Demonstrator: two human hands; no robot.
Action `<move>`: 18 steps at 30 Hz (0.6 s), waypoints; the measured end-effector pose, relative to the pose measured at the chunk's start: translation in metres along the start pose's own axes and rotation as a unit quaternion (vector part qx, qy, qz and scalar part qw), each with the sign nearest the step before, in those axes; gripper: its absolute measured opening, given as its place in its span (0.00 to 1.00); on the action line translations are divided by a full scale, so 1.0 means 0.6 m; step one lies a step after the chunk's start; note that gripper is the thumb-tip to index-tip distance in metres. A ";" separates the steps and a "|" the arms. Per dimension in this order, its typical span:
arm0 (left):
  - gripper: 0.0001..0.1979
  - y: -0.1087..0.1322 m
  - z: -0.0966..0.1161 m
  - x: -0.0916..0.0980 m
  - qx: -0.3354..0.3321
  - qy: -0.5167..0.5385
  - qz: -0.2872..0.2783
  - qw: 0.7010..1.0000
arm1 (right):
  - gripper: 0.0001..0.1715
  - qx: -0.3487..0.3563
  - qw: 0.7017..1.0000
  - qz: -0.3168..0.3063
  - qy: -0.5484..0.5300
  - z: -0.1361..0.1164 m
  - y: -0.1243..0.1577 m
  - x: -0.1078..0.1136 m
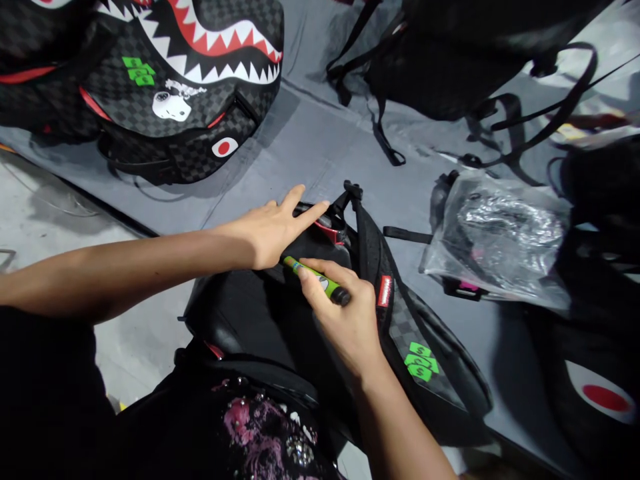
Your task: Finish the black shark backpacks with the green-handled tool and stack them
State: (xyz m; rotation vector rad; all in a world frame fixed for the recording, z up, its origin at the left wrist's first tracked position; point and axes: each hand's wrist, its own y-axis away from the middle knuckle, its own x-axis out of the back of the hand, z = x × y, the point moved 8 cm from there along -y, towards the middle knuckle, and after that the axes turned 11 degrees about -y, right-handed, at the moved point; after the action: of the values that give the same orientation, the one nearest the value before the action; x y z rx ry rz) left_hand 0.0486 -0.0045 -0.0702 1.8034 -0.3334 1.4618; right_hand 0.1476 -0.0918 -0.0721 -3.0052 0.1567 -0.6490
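Note:
A black backpack lies in front of me with its shoulder strap toward the right. My left hand rests on its upper part, fingers spread and nothing in them. Between the fingers and thumb of my right hand is a green marker, its dark end toward me and its other end pointing at the bag just below my left palm. Whether the tip touches the bag is hidden. A red label and a green printed patch show on the bag's right side.
A checkered backpack with a shark-mouth print stands at the upper left. Another black bag with loose straps lies at the top right. A clear plastic bag sits to the right on the grey table cover.

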 end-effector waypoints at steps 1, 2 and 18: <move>0.51 0.000 0.000 0.000 -0.002 0.000 0.002 1.000 | 0.10 0.000 1.000 -0.005 0.003 0.000 0.001 0.000; 0.51 -0.001 0.000 0.000 -0.004 0.002 0.003 1.000 | 0.10 -0.004 1.000 -0.008 0.010 0.000 0.001 0.001; 0.51 -0.002 -0.003 -0.010 -0.014 0.013 -0.002 1.000 | 0.13 0.028 0.997 -0.070 -0.017 0.003 -0.003 0.007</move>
State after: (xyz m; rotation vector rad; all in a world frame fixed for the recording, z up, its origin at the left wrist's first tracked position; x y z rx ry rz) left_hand 0.0460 -0.0039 -0.0760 1.7605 -0.3347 1.4711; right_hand 0.1524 -0.0904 -0.0716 -2.9915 -0.0736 -0.6016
